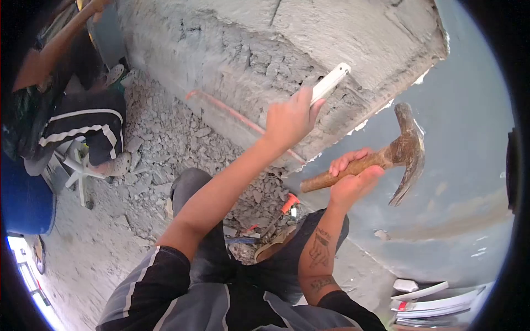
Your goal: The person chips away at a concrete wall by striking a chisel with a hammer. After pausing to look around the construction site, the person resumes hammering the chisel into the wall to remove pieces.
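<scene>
My left hand (290, 120) is closed around a white flat bar (330, 83) with a small hole near its far end. The bar lies in front of the broken wall (248, 52), and its lower part is hidden in my fist. On the right, my right hand (353, 185) grips a claw hammer (408, 144) by its wooden handle. The metal head points to the right, in front of the grey-blue painted wall (458, 165). A gap separates the hammer from the white bar.
Rubble (165, 138) lies along the wall's foot, with a reddish pipe (232, 112) above it. Between my knees is an orange-handled tool (289, 203). Another person (83, 121) sits at left beside a blue barrel (27, 196). White strips (436, 304) are stacked lower right.
</scene>
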Demonstrator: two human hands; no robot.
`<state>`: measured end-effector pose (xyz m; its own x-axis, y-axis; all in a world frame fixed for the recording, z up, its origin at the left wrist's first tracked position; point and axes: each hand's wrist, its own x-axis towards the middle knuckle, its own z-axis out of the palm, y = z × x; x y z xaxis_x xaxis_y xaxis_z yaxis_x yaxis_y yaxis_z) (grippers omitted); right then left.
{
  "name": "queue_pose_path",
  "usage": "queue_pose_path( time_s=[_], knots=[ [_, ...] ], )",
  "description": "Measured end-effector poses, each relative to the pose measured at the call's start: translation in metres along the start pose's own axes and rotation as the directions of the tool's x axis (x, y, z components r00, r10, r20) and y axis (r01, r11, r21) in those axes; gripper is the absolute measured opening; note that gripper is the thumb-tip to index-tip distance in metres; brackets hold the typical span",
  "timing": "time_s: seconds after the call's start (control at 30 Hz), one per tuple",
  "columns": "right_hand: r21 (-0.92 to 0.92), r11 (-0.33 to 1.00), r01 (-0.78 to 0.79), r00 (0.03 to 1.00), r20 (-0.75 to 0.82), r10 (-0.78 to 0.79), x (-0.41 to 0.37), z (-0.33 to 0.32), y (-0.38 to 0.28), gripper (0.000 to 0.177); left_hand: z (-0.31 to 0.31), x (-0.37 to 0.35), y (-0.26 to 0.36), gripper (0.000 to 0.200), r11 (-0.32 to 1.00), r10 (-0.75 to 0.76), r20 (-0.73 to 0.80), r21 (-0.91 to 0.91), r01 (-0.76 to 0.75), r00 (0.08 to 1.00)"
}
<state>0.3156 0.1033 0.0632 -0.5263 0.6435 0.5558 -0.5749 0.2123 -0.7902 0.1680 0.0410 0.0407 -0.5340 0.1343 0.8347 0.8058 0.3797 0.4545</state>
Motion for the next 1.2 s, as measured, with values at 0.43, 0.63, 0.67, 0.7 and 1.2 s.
queue_pose_path(
  time_s=[0.43,0.63,0.67,0.7,1.2],
  knots=[
    [-0.281,0.931,-0.232,0.972,-0.092,0.214,0.004,0.012,0.031,0.063,-0.018,0.005,0.011,0.027,0.994,-0.099,-0.011,-0.045,0.098,0.995],
    [-0.057,0.998,0.001,1.0,-0.016,-0.002,0.008,0.003,0.04,0.063,-0.012,0.005,0.011,0.028,0.993,-0.007,0.036,-0.115,0.011,0.999],
    [-0.161,0.986,-0.034,0.999,-0.024,0.031,0.008,0.003,0.036,0.064,-0.01,0.002,0.013,0.028,0.993,-0.009,0.038,-0.121,0.013,0.999],
    [-0.165,0.986,-0.034,0.999,-0.026,0.03,0.009,0.004,0.03,0.064,-0.009,-0.001,0.015,0.028,0.988,0.061,0.05,-0.142,-0.053,0.997],
    [-0.125,0.991,0.053,0.997,0.063,-0.046,0.003,0.012,-0.021,0.072,-0.005,0.007,0.006,0.03,0.988,-0.04,0.002,-0.149,0.04,0.999]
  ],
)
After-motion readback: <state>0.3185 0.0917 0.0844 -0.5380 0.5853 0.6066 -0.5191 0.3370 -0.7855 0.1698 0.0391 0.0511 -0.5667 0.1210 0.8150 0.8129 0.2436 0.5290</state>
